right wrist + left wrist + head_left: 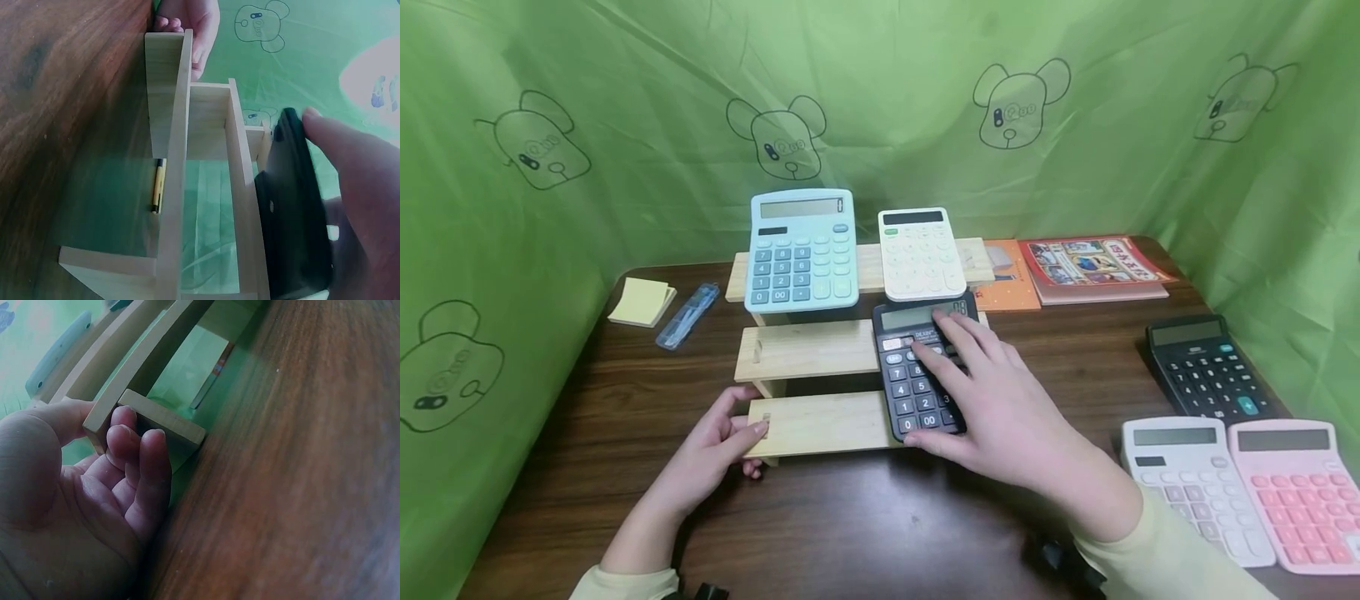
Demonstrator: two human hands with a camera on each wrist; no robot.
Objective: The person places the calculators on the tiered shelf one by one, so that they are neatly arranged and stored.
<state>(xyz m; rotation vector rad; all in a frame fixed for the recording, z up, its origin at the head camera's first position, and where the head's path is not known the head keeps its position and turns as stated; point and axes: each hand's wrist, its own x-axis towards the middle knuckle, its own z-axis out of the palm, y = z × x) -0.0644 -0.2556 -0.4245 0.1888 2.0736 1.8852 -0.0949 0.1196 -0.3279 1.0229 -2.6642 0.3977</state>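
Observation:
A stepped wooden display rack [823,425] stands mid-table, with three slats rising toward the back. My left hand [722,437] grips the left end of its lowest slat, thumb on top and fingers curled below. In my right hand [1000,400] is a black calculator [913,387], the thumb at its lower edge and the fingers over its face and right side. It slants over the right part of the two lower slats; in the right wrist view its dark side [294,212] shows. On the top slat lean a blue calculator [805,250] and a white calculator [922,254].
A black-and-teal calculator [1210,371], a pale calculator [1195,492] and a pink calculator [1296,492] lie at right. Booklets [1090,262] lie behind them. Sticky notes [642,302] and a clear blue case [688,315] lie at left. Green cloth [887,108] encloses the table.

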